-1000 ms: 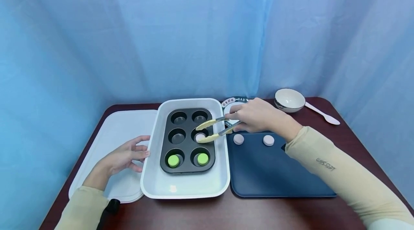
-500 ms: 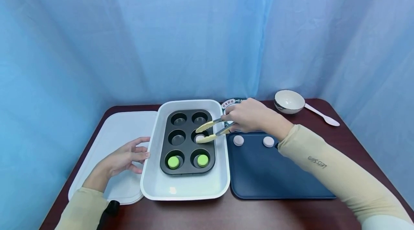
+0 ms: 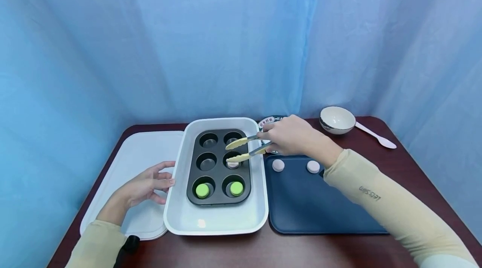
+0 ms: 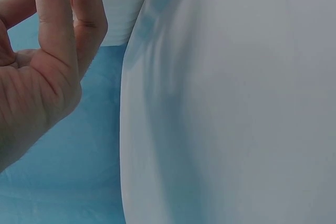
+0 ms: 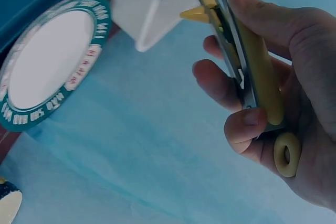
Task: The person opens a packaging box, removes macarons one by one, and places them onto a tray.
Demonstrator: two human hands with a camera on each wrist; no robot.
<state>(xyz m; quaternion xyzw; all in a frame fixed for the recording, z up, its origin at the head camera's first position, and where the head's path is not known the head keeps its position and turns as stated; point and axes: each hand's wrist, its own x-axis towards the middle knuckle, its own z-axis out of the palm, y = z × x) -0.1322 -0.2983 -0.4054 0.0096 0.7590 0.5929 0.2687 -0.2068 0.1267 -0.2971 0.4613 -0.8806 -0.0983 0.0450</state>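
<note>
My right hand [image 3: 288,134] grips tongs [image 3: 237,143] with yellow tips, seen close up in the right wrist view. The tips stand spread over a right middle cup of the dark muffin pan [image 3: 220,171]. A pale pink disc [image 3: 233,166] lies in that cup, partly covered by the lower tip. Green discs, a left one [image 3: 202,191] and a right one [image 3: 236,189], sit in the two near cups. The pan stands in a deep white tray [image 3: 214,225]. My left hand [image 3: 144,184] has relaxed fingers, fingertips right at the tray's left rim.
Right of the tray is a dark blue tray [image 3: 324,209] with two pale pink discs [image 3: 278,165] near its far edge. A green-rimmed plate [image 5: 100,19] lies behind it. A bowl [image 3: 337,120] and white spoon [image 3: 385,142] stand far right. A white board [image 3: 150,146] lies left.
The tongs' tips have drawn back a little, away from the pink disc, which now shows below the lower tip. My left hand stays at the tray's rim.
</note>
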